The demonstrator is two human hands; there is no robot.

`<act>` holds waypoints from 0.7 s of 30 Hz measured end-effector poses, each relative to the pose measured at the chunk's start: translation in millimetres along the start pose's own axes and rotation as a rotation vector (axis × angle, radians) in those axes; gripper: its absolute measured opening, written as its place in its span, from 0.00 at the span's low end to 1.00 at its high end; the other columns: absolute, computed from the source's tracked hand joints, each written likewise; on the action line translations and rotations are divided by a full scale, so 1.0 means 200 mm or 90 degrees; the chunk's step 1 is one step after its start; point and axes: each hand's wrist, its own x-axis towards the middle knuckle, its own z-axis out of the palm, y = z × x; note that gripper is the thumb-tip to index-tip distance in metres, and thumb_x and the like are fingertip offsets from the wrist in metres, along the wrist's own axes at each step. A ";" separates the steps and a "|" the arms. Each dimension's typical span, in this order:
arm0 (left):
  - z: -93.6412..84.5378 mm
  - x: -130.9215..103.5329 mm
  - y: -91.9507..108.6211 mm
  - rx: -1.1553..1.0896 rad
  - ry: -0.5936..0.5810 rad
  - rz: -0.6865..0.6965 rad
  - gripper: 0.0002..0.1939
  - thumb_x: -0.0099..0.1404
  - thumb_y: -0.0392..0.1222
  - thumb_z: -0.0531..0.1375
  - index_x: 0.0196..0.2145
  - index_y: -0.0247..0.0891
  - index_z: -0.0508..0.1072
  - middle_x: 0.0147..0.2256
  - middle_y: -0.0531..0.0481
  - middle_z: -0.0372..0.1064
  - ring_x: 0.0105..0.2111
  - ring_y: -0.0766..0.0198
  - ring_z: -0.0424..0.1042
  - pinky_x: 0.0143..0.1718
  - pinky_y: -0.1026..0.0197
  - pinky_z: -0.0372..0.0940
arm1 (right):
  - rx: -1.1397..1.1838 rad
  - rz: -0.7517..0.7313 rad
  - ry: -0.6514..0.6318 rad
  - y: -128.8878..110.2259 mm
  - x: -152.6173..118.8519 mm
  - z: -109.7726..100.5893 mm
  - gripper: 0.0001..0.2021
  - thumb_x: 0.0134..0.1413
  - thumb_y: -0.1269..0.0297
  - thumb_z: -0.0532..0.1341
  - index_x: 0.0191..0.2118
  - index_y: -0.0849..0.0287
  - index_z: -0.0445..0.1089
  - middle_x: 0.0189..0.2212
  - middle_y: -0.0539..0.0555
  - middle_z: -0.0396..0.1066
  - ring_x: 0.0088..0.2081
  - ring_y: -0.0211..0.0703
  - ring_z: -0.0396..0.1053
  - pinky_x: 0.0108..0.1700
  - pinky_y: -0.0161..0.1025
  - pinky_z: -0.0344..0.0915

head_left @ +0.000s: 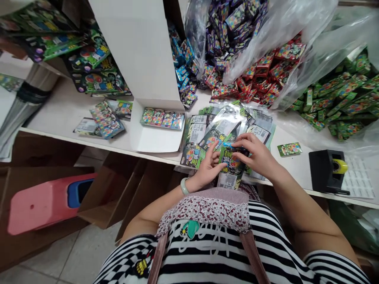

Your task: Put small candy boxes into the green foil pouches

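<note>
At the near edge of the white tabletop (166, 156), a flat green-and-black printed pouch (232, 163) sits between the two hands. The left hand (209, 165) holds its left side, thumb over the front and the other fingers curled at the edge. The right hand (251, 152) touches its far and right sides with bent, slightly parted fingers, beside a small bright blue piece (227, 144); whether they pinch that piece I cannot tell.

To the left, a white cardboard box (160, 140) stands with its tall lid raised, holding a row of four small printed packets (162, 118) along its far side; the white floor shows on the near side. Far off, clear plastic bags (319, 23) spread around heaps of small purple packets (237, 19), red packets (263, 79) and, on the right, green packets (346, 94).

The box's near edge lies close to the table edge. More printed pouches (195, 134) lie spread under and beyond the hands. Between these and the black tape dispenser (325, 171) on the right runs a strip of white tabletop, with a single green packet (289, 149) on it.
</note>
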 end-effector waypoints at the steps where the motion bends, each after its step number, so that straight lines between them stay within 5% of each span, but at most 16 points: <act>1: -0.01 -0.01 0.00 0.021 -0.011 0.019 0.39 0.68 0.48 0.62 0.68 0.50 0.45 0.49 0.45 0.69 0.43 0.62 0.75 0.45 0.55 0.73 | 0.006 -0.008 -0.004 -0.01 0.00 0.02 0.08 0.61 0.65 0.62 0.46 0.53 0.72 0.46 0.58 0.68 0.49 0.51 0.69 0.51 0.53 0.69; 6: -0.06 -0.01 -0.01 0.169 -0.037 0.068 0.36 0.69 0.53 0.60 0.68 0.51 0.49 0.44 0.48 0.68 0.37 0.62 0.73 0.40 0.50 0.76 | -0.014 0.000 -0.021 -0.03 -0.02 0.07 0.06 0.62 0.64 0.61 0.44 0.53 0.72 0.45 0.57 0.69 0.49 0.51 0.68 0.51 0.54 0.68; 10: -0.09 0.02 0.00 0.187 -0.051 0.089 0.34 0.71 0.53 0.57 0.69 0.54 0.47 0.51 0.44 0.68 0.43 0.58 0.74 0.44 0.46 0.76 | -0.072 0.001 -0.040 -0.03 -0.03 0.08 0.12 0.63 0.63 0.60 0.51 0.51 0.70 0.52 0.60 0.66 0.55 0.55 0.66 0.55 0.58 0.67; 13: -0.10 0.05 0.03 0.174 -0.050 0.105 0.35 0.71 0.52 0.58 0.69 0.55 0.45 0.56 0.42 0.65 0.48 0.55 0.74 0.48 0.46 0.75 | -0.129 -0.031 0.053 -0.05 -0.04 0.06 0.22 0.62 0.61 0.61 0.61 0.49 0.63 0.62 0.61 0.59 0.62 0.59 0.59 0.59 0.60 0.63; 17: -0.11 0.07 0.10 0.185 -0.081 0.098 0.37 0.70 0.51 0.59 0.69 0.53 0.44 0.51 0.44 0.68 0.45 0.56 0.75 0.45 0.48 0.76 | -0.199 -0.072 0.201 -0.10 -0.03 0.03 0.23 0.61 0.62 0.63 0.61 0.46 0.63 0.52 0.59 0.68 0.55 0.58 0.65 0.57 0.58 0.62; 21: -0.08 0.08 0.13 0.222 -0.080 0.102 0.36 0.69 0.53 0.60 0.69 0.50 0.48 0.48 0.45 0.68 0.40 0.59 0.74 0.43 0.50 0.76 | -0.186 -0.070 0.094 -0.12 0.01 0.04 0.16 0.65 0.63 0.58 0.57 0.52 0.68 0.45 0.59 0.73 0.47 0.55 0.68 0.48 0.54 0.66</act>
